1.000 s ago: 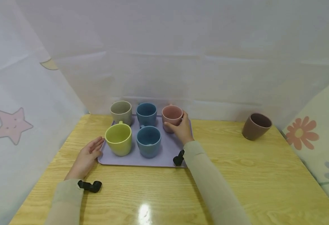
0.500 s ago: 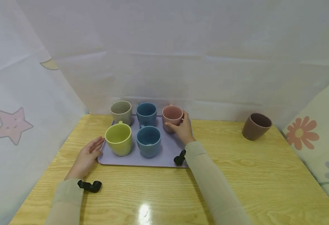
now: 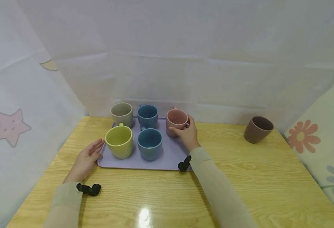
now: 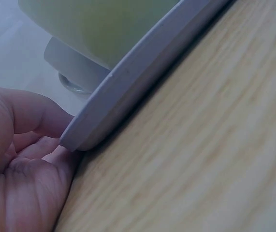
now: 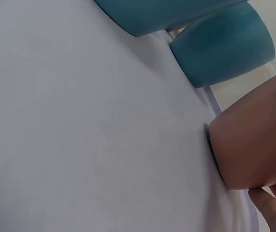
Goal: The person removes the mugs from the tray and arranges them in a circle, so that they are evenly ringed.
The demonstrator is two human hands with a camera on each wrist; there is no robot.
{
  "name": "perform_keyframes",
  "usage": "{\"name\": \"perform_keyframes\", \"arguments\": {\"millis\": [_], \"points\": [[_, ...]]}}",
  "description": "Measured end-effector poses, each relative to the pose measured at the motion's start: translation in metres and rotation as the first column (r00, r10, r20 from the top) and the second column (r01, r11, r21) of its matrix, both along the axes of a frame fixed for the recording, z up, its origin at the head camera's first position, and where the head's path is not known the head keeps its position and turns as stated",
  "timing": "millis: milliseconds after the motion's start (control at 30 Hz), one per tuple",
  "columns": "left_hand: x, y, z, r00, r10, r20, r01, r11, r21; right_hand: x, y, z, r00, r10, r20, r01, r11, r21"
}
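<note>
My right hand (image 3: 187,134) grips the pink mug (image 3: 176,119), thumb on its near side and fingers around its right side. The mug is upright at the back right of the lilac tray (image 3: 171,155); in the right wrist view a dark shadow lines its base (image 5: 225,169). My left hand (image 3: 84,163) touches the tray's left edge near its front corner, its fingers fairly straight. Also on the tray are a yellow mug (image 3: 121,148), a front blue mug (image 3: 150,150), a back blue mug (image 3: 148,120) and a grey mug (image 3: 126,117).
A brown cup (image 3: 255,131) stands apart on the wooden table (image 3: 241,180), toward the back right. White cloth (image 3: 155,63) hangs behind the table. Printed cloth (image 3: 10,95) closes the left side, with more on the right.
The pink mug and my right hand have shifted slightly right and nearer. My left hand keeps its place at the tray's edge. The whole head view has drifted a little.
</note>
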State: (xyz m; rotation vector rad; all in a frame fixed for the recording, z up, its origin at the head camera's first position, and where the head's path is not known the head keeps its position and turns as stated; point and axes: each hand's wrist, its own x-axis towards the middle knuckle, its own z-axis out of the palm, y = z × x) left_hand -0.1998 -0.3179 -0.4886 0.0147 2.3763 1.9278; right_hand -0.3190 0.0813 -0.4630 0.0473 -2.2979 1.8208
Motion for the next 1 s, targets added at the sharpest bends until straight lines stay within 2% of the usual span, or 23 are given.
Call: {"name": "perform_keyframes", "arguments": {"millis": [267,467,700,1000], "points": [[0.002,-0.001,0.001,1.0,0.0,0.018,0.0,1.0,0.017,0.01,0.011,0.002,0.998,-0.058,-0.016,0.058,0.998,-0.016],[0.001,0.0,0.001,1.0,0.003,0.03,-0.004,0.999,0.036,0.017,0.027,0.006,0.997,-0.071,-0.044,0.069,0.997,-0.035],[0.0,-0.002,-0.003,1.0,0.019,0.02,-0.018,1.0,-0.005,0.029,0.047,0.007,0.996,-0.08,-0.045,0.076,0.994,-0.083],[0.001,-0.003,-0.003,1.0,0.011,0.0,-0.011,1.0,-0.024,0.046,0.08,0.007,0.992,-0.102,-0.078,0.096,0.992,-0.076]]}}
